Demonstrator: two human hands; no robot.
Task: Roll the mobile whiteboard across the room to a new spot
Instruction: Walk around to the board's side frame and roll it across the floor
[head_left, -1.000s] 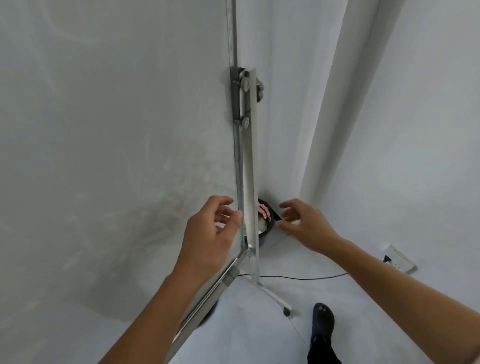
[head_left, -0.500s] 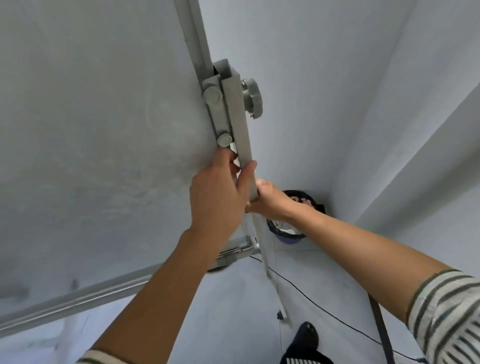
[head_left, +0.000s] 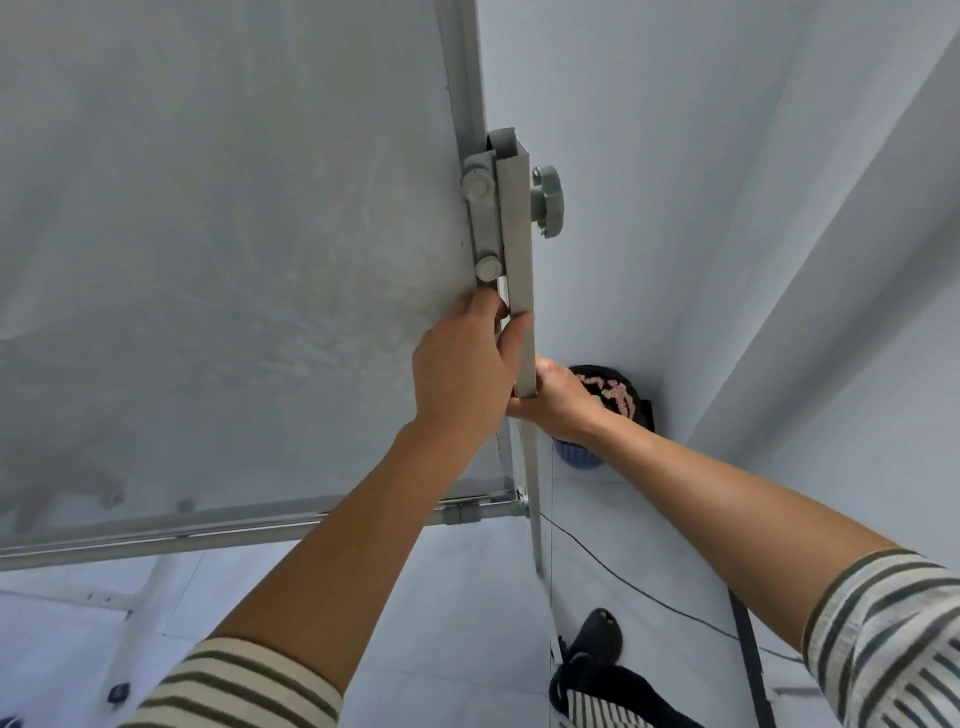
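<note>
The mobile whiteboard (head_left: 218, 249) fills the left of the head view, its grey surface smudged. Its right edge is bolted to a grey metal upright post (head_left: 519, 260) with a round knob (head_left: 545, 200) on the far side. My left hand (head_left: 467, 369) wraps around the post and the board's edge just below the lower bolt. My right hand (head_left: 553, 402) grips the same post from the right, slightly lower, partly hidden behind it. The board's bottom rail (head_left: 249, 525) runs left from the post.
A dark bin (head_left: 618, 395) with pink scraps stands in the room corner behind the post, over a blue basket (head_left: 576, 460). A black cable (head_left: 649, 597) lies across the pale floor. My black shoe (head_left: 602, 636) is close to the stand's foot. White walls close in on the right.
A second ago both hands were open beside the post; now both are closed on it. The view has tilted and come closer to the board since then.
</note>
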